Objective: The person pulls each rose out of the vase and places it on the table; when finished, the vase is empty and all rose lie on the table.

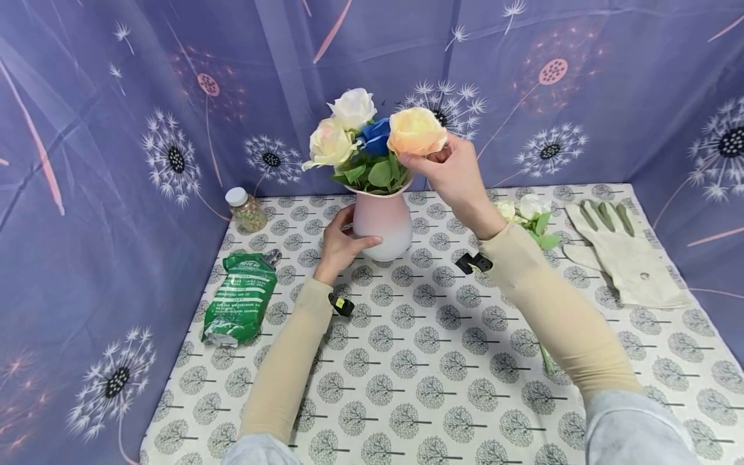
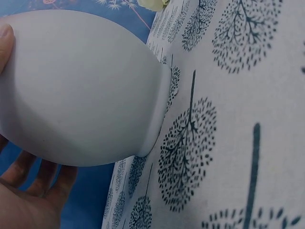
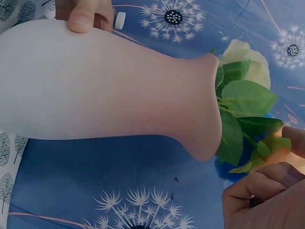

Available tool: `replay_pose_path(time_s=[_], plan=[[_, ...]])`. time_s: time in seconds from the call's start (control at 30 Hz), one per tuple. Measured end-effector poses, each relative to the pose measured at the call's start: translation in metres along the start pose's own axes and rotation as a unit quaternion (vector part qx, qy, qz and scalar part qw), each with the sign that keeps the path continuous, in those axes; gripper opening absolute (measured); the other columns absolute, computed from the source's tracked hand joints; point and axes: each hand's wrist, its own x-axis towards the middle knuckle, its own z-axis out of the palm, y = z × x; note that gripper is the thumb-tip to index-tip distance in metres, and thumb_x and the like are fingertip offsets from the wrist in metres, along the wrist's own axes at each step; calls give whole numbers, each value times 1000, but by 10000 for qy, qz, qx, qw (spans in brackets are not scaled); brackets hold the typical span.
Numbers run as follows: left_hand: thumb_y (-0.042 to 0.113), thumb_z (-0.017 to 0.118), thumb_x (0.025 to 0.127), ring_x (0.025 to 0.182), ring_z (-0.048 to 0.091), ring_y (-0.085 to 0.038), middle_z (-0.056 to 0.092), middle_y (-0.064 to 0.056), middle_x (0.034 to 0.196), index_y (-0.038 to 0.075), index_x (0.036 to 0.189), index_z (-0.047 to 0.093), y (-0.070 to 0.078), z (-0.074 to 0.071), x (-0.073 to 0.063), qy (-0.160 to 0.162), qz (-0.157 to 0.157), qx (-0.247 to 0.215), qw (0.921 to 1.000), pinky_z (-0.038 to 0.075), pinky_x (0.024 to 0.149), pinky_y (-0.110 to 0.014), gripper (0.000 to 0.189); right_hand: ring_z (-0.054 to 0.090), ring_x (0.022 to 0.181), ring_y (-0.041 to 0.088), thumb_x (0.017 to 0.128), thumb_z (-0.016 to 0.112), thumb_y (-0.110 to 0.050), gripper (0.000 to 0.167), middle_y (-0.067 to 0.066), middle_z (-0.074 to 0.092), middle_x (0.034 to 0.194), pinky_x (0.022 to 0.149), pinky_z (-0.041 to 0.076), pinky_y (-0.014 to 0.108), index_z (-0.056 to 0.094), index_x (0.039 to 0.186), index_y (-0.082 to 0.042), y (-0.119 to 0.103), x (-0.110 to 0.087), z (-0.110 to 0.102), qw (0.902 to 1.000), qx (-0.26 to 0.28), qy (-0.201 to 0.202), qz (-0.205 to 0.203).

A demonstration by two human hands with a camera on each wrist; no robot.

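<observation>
A pink-and-white vase [image 1: 382, 223] stands upright on the patterned cloth. My left hand [image 1: 343, 244] holds its left side, the thumb across the front and the fingers round the back; the left wrist view shows the vase's pale belly [image 2: 86, 90] between them. White and cream roses [image 1: 331, 143], a blue rose [image 1: 374, 135] and a peach rose [image 1: 416, 131] rise from the mouth, with green leaves [image 3: 248, 98] over the rim. My right hand [image 1: 459, 177] pinches the peach rose just beneath its bloom. The stems inside the vase are hidden.
On the left are a jar with a white lid [image 1: 247, 210] and a green packet [image 1: 241, 298]. To the right, more white roses [image 1: 531, 210] lie partly behind my right forearm, next to pale gloves [image 1: 630, 258]. Dandelion-print curtains [image 1: 360, 39] enclose the back and sides.
</observation>
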Motion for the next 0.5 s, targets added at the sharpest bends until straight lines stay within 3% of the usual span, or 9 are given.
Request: replay_pose_path(time_s=[0.17, 0.27, 0.37, 0.43, 0.5], plan=[[25, 102, 73, 132, 67, -39, 66, -19, 148, 14, 159, 54, 0, 0, 1, -30, -60, -75, 9999, 58, 117, -52, 98, 58, 78, 6, 93, 79, -1, 34, -4, 76, 97, 66, 50, 16, 73, 127, 0, -8, 3, -5, 9985, 526, 29, -128], [23, 102, 73, 132, 67, -39, 66, -20, 147, 14, 158, 54, 0, -1, 1, -38, -50, -101, 9999, 57, 117, -53, 98, 65, 81, 7, 93, 80, -1, 32, -3, 78, 97, 72, 55, 15, 75, 124, 0, -13, 4, -8, 9983, 552, -12, -172], [23, 102, 73, 132, 67, -39, 66, -20, 147, 14, 158, 54, 0, -1, 1, -23, -54, -68, 10000, 58, 117, -53, 98, 74, 97, 9, 93, 83, -4, 30, -3, 82, 104, 90, 61, 19, 77, 122, -2, -16, 5, -9, 9990, 394, -97, -166], [23, 101, 74, 132, 67, -39, 66, -20, 147, 14, 159, 54, 0, 0, 0, -33, -76, -58, 9999, 58, 117, -52, 97, 73, 98, 9, 94, 83, -7, 26, -5, 81, 103, 92, 60, 20, 78, 119, -6, -18, 6, -9, 9995, 245, -140, -118], [23, 101, 75, 133, 67, -39, 65, -20, 147, 14, 159, 54, 1, 0, 0, -45, -82, -53, 9999, 57, 117, -52, 97, 67, 88, 7, 96, 81, -9, 20, -8, 78, 94, 82, 56, 19, 78, 116, -9, -18, 7, -10, 9998, 86, -150, -27]])
